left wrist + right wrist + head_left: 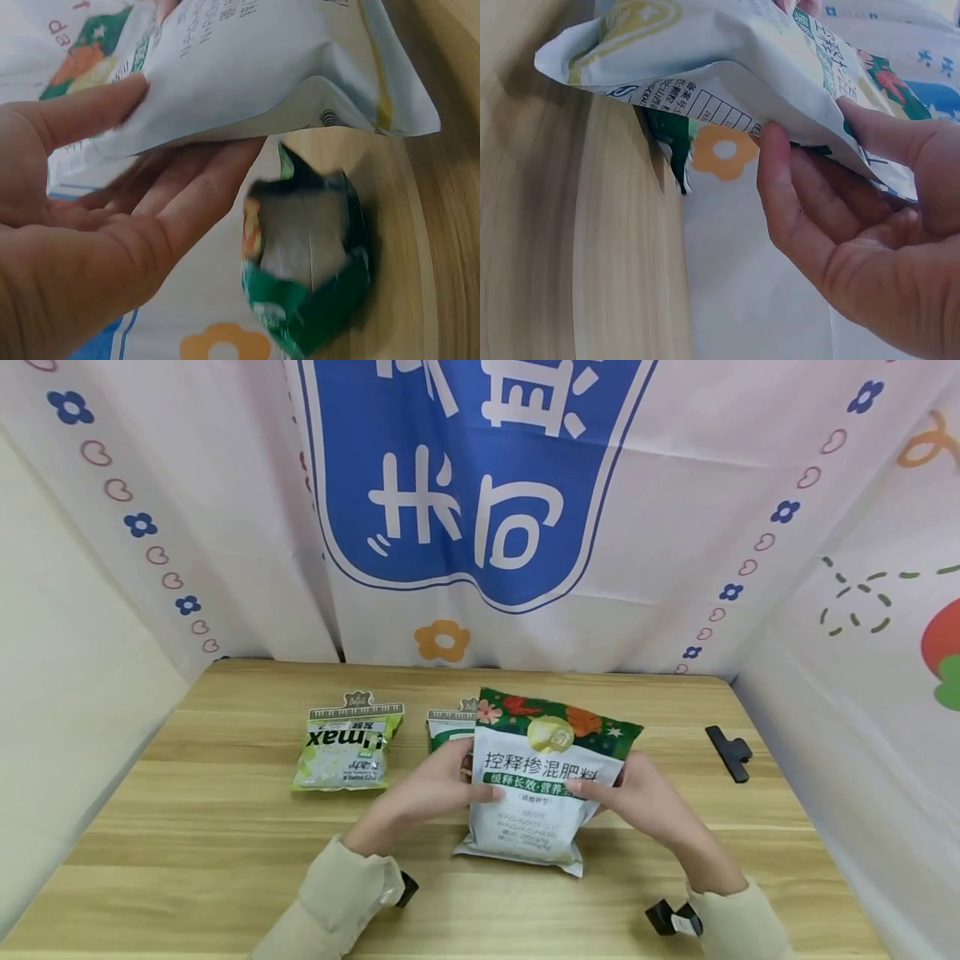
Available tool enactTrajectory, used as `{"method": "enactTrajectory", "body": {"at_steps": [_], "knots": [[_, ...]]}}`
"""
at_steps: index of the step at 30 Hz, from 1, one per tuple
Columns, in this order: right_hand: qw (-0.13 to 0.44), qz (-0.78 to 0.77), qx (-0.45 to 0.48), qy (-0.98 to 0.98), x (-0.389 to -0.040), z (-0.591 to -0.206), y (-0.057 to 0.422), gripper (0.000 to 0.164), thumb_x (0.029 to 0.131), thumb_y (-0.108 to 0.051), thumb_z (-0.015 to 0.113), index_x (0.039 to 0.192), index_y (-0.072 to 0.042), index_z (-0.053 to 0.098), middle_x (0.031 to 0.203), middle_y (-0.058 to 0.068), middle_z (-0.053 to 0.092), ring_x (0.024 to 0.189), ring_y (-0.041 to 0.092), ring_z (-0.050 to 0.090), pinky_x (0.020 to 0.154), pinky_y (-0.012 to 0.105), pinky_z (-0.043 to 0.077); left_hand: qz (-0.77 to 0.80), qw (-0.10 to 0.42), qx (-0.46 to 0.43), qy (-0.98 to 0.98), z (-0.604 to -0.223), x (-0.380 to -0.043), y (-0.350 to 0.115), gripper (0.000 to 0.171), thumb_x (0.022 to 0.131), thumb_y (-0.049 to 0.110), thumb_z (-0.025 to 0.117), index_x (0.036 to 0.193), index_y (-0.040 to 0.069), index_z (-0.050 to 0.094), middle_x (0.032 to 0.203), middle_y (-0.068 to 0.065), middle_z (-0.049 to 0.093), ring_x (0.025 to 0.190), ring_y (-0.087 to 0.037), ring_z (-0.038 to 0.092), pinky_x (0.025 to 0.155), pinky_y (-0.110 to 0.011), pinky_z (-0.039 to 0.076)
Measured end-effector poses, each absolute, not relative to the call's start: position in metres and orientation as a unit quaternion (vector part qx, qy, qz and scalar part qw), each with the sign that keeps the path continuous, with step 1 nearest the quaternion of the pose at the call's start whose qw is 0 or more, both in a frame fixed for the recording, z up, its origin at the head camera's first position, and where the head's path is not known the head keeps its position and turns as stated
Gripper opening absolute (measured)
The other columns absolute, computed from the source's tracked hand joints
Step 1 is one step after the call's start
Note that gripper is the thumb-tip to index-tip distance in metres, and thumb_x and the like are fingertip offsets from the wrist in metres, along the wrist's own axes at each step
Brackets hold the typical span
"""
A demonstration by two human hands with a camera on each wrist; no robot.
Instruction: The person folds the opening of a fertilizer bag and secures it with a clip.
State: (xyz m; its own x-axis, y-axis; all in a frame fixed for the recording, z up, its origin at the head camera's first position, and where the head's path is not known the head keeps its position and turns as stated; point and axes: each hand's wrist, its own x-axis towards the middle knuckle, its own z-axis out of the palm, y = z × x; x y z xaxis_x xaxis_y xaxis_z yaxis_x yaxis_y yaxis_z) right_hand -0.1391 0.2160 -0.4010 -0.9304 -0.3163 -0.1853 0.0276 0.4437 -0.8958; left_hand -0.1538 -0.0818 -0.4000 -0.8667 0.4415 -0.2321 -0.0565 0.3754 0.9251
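A white fertilizer bag (525,827) with a green, flower-printed top tilts over the middle of the table, its printed front facing up. My left hand (438,785) grips its left side, thumb on the front. On the other side my right hand (656,802) holds the edge the same way, thumb across the print. Both wrist views show fingers curled beneath the bag. Partly hidden behind it stands a second green-and-white bag (450,727) with a grey clip (450,713) on top; the left wrist view catches that green bag (307,322) from its side.
Left of the hands lies a small lime-green bag (345,756) topped by a grey clip (358,706). A black clip (729,753) rests near the table's right edge. Printed cloth (675,485) hangs behind the wooden table (187,843), with walls at both sides.
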Motion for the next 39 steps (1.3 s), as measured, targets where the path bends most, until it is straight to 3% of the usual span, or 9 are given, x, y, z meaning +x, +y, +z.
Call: {"method": "enactTrajectory", "body": {"at_steps": [6,11,18,23,28,30,32,36,39], "knots": [[0.145,-0.515,-0.13,0.835,-0.139,-0.403,0.204,0.066,0.093,-0.034,0.082,0.151,-0.025,0.052,0.134,0.006,0.073,0.114,0.023,0.074,0.091,0.035,0.062,0.547,0.232,0.122,0.795,-0.402,-0.151,-0.096,0.042,0.088,0.01,0.084,0.126,0.008,0.067,0.108,-0.006,0.078,0.096,-0.019,0.072,0.085,-0.032,0.058],[0.128,-0.513,-0.165,0.833,-0.14,-0.404,0.198,0.064,0.094,-0.028,0.081,0.151,-0.024,0.053,0.138,0.008,0.071,0.119,0.025,0.073,0.096,0.039,0.062,0.551,0.234,0.101,0.795,-0.402,-0.149,-0.103,0.044,0.085,0.009,0.086,0.125,0.006,0.066,0.108,-0.008,0.076,0.095,-0.019,0.071,0.084,-0.032,0.057],[0.119,-0.52,-0.189,0.825,-0.139,-0.402,0.195,0.058,0.096,-0.026,0.079,0.149,-0.03,0.056,0.14,0.003,0.07,0.122,0.022,0.072,0.098,0.033,0.06,0.551,0.237,0.1,0.794,-0.399,-0.148,-0.108,0.041,0.084,0.011,0.087,0.121,0.007,0.069,0.108,-0.006,0.078,0.095,-0.019,0.073,0.086,-0.035,0.059],[0.124,-0.53,-0.202,0.814,-0.138,-0.401,0.195,0.051,0.099,-0.025,0.076,0.147,-0.029,0.059,0.14,0.001,0.07,0.124,0.019,0.071,0.1,0.03,0.059,0.538,0.248,0.123,0.796,-0.398,-0.149,-0.116,0.025,0.086,0.014,0.086,0.104,0.008,0.07,0.086,-0.001,0.071,0.077,-0.015,0.065,0.072,-0.033,0.055],[0.131,-0.509,-0.202,0.826,-0.137,-0.4,0.199,0.031,0.099,-0.024,0.075,0.129,-0.017,0.074,0.126,0.005,0.077,0.11,0.014,0.075,0.091,0.027,0.061,0.504,0.243,0.183,0.809,-0.395,-0.15,-0.125,0.024,0.091,0.017,0.082,0.113,0.013,0.074,0.079,0.005,0.065,0.065,-0.011,0.049,0.061,-0.024,0.044],[0.13,-0.502,-0.202,0.831,-0.136,-0.398,0.2,0.022,0.099,-0.024,0.075,0.119,-0.016,0.078,0.119,0.005,0.079,0.104,0.013,0.075,0.088,0.027,0.061,0.491,0.24,0.205,0.812,-0.394,-0.15,-0.127,0.03,0.094,0.02,0.08,0.123,0.016,0.073,0.087,0.004,0.072,0.065,-0.01,0.05,0.059,-0.023,0.044],[0.128,-0.497,-0.203,0.834,-0.135,-0.396,0.201,0.018,0.098,-0.025,0.075,0.114,-0.017,0.08,0.116,0.004,0.08,0.101,0.013,0.074,0.087,0.027,0.059,0.479,0.242,0.215,0.816,-0.392,-0.149,-0.129,0.028,0.096,0.024,0.078,0.123,0.016,0.074,0.081,0.002,0.07,0.057,-0.01,0.039,0.052,-0.023,0.037],[0.128,-0.492,-0.211,0.835,-0.134,-0.392,0.203,0.017,0.098,-0.025,0.075,0.113,-0.019,0.081,0.117,0.003,0.08,0.101,0.013,0.073,0.087,0.028,0.059,0.472,0.249,0.214,0.818,-0.387,-0.147,-0.131,0.028,0.099,0.033,0.075,0.123,0.019,0.073,0.078,0.003,0.067,0.054,-0.01,0.036,0.049,-0.023,0.034],[0.122,-0.487,-0.208,0.839,-0.135,-0.391,0.205,0.02,0.1,-0.026,0.074,0.117,-0.018,0.08,0.118,0.002,0.08,0.102,0.011,0.073,0.089,0.029,0.058,0.475,0.237,0.208,0.822,-0.384,-0.147,-0.129,0.032,0.1,0.04,0.072,0.126,0.022,0.071,0.091,0.006,0.071,0.066,-0.007,0.049,0.058,-0.023,0.043]]}}
